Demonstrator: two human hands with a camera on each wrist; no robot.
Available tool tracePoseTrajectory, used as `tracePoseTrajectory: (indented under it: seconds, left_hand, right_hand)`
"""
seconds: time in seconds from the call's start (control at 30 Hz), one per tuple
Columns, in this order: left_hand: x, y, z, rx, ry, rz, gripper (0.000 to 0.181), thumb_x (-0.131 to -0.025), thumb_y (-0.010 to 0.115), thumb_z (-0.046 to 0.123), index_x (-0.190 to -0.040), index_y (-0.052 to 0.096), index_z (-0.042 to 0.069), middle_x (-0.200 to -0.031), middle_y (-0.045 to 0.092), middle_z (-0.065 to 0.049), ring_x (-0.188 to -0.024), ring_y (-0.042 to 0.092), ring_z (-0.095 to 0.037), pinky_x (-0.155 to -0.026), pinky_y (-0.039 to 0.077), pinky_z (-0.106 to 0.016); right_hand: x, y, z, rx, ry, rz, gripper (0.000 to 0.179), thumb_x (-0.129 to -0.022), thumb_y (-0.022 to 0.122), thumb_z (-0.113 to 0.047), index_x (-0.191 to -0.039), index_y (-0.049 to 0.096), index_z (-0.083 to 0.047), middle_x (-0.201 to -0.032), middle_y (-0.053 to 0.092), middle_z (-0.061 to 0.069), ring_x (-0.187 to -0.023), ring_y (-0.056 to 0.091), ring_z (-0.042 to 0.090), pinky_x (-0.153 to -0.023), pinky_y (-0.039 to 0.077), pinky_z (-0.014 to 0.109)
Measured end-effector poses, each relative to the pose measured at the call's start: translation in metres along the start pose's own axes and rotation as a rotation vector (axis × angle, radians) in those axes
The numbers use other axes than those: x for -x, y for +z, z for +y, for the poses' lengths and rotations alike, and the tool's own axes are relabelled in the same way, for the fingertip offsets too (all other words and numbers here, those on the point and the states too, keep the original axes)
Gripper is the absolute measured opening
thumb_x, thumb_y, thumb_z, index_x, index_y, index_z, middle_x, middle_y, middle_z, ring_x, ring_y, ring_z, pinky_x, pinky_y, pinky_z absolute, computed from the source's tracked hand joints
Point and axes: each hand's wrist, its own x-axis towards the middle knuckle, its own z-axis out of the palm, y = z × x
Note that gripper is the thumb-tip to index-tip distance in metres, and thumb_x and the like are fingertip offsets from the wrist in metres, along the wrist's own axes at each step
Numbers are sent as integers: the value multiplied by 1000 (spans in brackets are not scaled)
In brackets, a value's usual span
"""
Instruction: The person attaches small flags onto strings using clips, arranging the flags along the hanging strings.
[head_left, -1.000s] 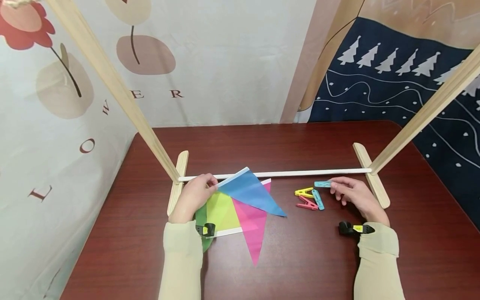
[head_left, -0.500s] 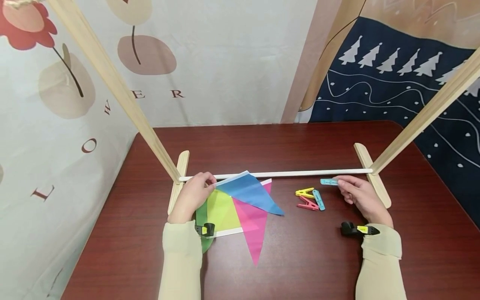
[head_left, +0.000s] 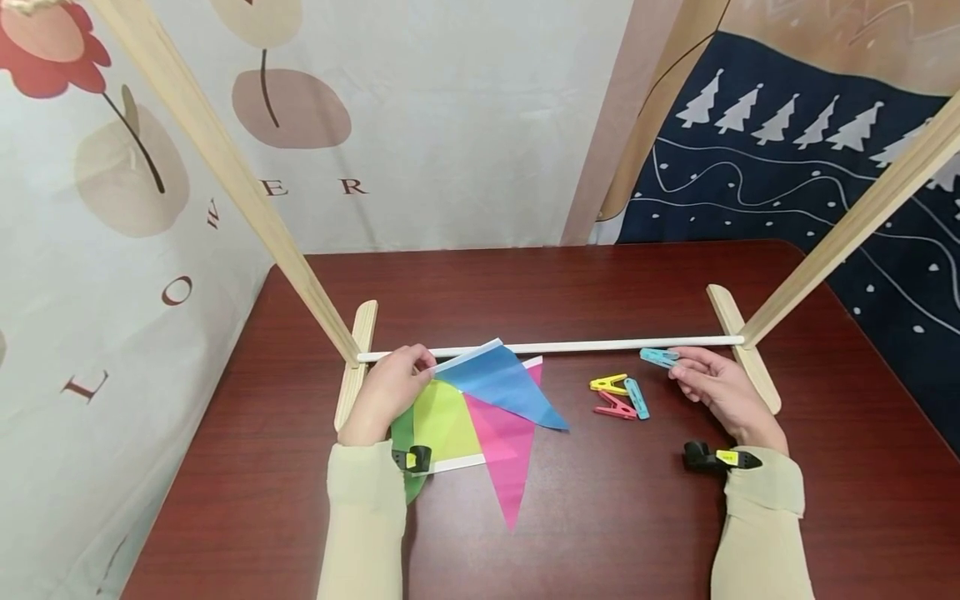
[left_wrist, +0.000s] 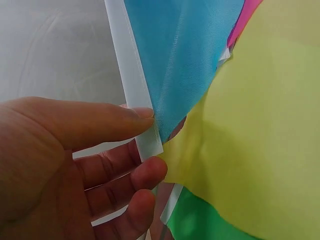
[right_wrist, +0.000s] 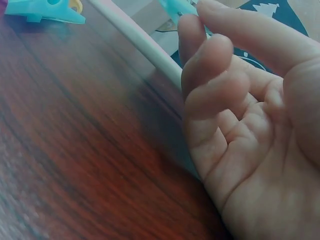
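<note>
Your left hand (head_left: 390, 387) pinches the blue pennant (head_left: 510, 387) by its white-edged corner, thumb against fingers, the cloth overlapping a yellow pennant (head_left: 442, 421) and a pink pennant (head_left: 510, 467). Your right hand (head_left: 723, 392) pinches a light-blue clothespin (head_left: 657, 357) near the white rod (head_left: 585, 347); three others (yellow clip (head_left: 608, 384), red clip (head_left: 615, 407), second blue clip (head_left: 637, 399)) lie on the surface (head_left: 600, 517).

Left hand (head_left: 393, 383) is pinching a white-edged blue triangular fabric pennant (head_left: 504, 385). Right hand (head_left: 723, 392) is holding a light-blue plastic clothespin (head_left: 657, 357).
</note>
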Motion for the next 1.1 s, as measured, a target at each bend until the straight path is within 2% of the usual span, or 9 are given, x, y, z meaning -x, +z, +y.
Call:
tracePoseTrajectory:
  seconds: [0.23, 0.47, 0.7, 1.1]
  left_hand:
    - [0, -1, 1, -19, 8, 25, 6, -87, 60, 18, -91, 62, 15, -87, 61, -3, -78, 56, -20, -71, 44, -37]
    - [0, -2, 1, -11, 6, 45, 8, -88, 58, 18, -94, 62, 15, -88, 60, -3, -78, 55, -19, -70, 44, -35]
    - [0, -3, 2, 3, 38, 117, 9, -87, 59, 13, -94, 63, 12, -87, 60, -4, -75, 54, -19, -69, 44, -35]
    - [2, -7, 3, 31, 29, 192, 8, -86, 60, 13, -93, 64, 12, -85, 59, -4, -73, 55, -20, -66, 44, -33]
  right_hand:
    - [-2, 0, 1, -31, -13, -20, 23, -91, 49, 4, -108, 56, -9, -85, 66, -3, -65, 57, 5, -54, 44, 16]
    - [0, 1, 2, -18, -47, -15, 20, -94, 45, -1, -105, 59, -11, -83, 64, -3, -68, 55, 6, -55, 44, 17]
    - [1, 2, 0, -53, -55, -4, 21, -94, 44, -1, -103, 60, -11, -85, 65, -3, -73, 56, 7, -57, 46, 18]
    - [2, 0, 1, -12, -32, 26, 26, -92, 48, 1, -109, 63, -11, -89, 66, -1, -81, 60, 7, -61, 49, 19]
